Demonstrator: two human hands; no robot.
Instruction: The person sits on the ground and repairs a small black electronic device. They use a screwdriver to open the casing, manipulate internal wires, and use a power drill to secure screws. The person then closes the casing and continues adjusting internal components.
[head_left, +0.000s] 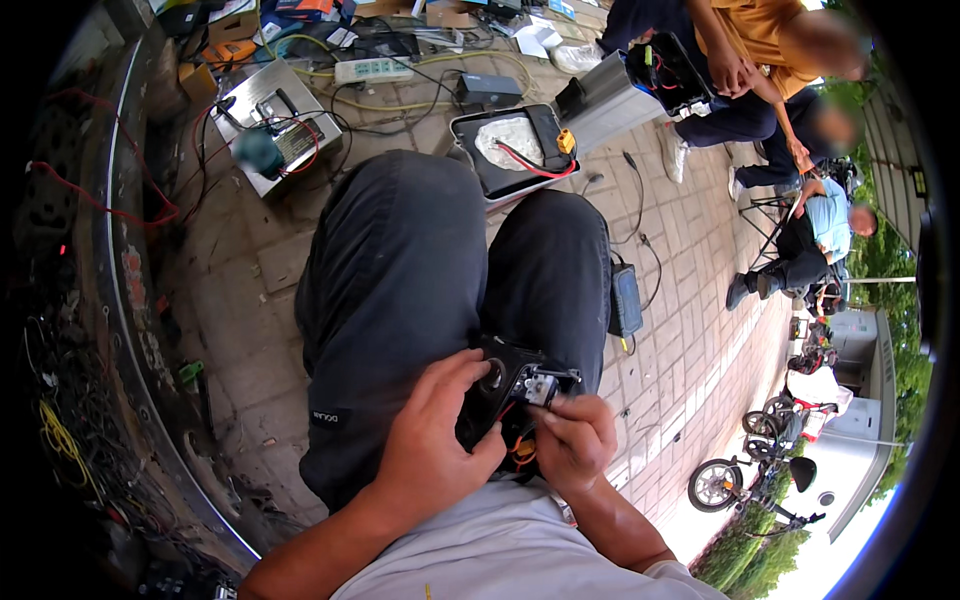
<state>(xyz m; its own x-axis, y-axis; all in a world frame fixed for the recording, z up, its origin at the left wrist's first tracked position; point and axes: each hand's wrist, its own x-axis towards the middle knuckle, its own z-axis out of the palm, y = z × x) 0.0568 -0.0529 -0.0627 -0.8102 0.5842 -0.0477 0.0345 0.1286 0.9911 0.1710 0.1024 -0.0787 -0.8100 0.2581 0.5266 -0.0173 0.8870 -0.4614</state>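
A black plastic housing (507, 366) rests on my lap between my thighs, with a round feature on one side. My left hand (435, 425) is wrapped round its left side, fingers on the top edge and thumb underneath. A small silvery metal part (540, 388) sits in the open right side of the housing. Close beside that part, my right hand (575, 440) is pinched; whatever lies between its fingertips is hidden. Between the two hands shows an orange piece (523, 452) with thin wires, partly covered.
Ahead lies an open black case (482, 180) with a yellow connector (566, 141). A metal box (262, 105) with leads stands front left, near a power strip (374, 70). A black adapter (625, 300) lies right of my knee. People sit and stand at far right.
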